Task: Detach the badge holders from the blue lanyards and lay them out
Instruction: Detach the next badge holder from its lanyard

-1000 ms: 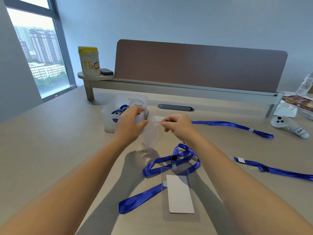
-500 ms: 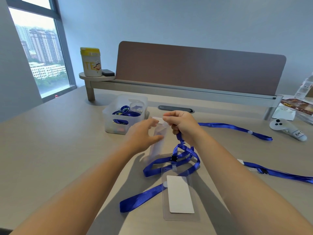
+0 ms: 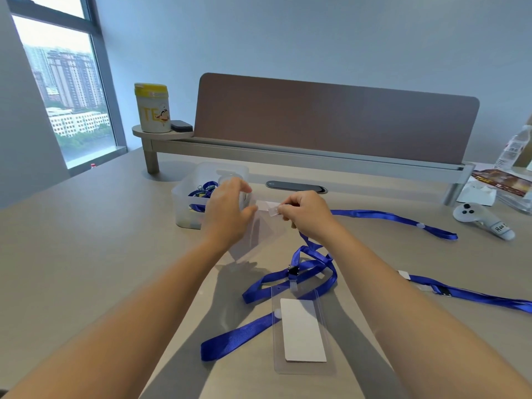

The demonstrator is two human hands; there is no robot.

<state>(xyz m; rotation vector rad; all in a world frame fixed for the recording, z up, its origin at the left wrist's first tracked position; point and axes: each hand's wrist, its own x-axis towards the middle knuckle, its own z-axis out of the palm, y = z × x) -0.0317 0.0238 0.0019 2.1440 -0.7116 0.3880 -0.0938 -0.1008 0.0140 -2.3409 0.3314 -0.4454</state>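
I hold a clear badge holder up above the desk, between my two hands. My left hand cups its left edge with loosely curled fingers, a light grip on the plastic. My right hand pinches the small clear strap tab at the holder's top, clenched on it with thumb and forefinger. A blue lanyard trails down from under that hand to the desk, so I judge this holder is mid-detachment, though I cannot tell whether the clip is already free.

Just below, near me, a second badge holder with a white card inside lies flat on the desk, its top clip apparently joined to a looped blue lanyard; that one seems not yet done. To my right, two more lanyards lie stretched out with no holder on them: one far, one nearer. I see no detached holders laid out yet. A translucent bin behind my left hand holds more blue lanyards, so more work likely remains.

Readable writing is scarce: a yellow-lidded canister on the raised shelf shows large letters "TE" and a cartoon figure. A white controller at the right carries a handwritten label, too small to read.
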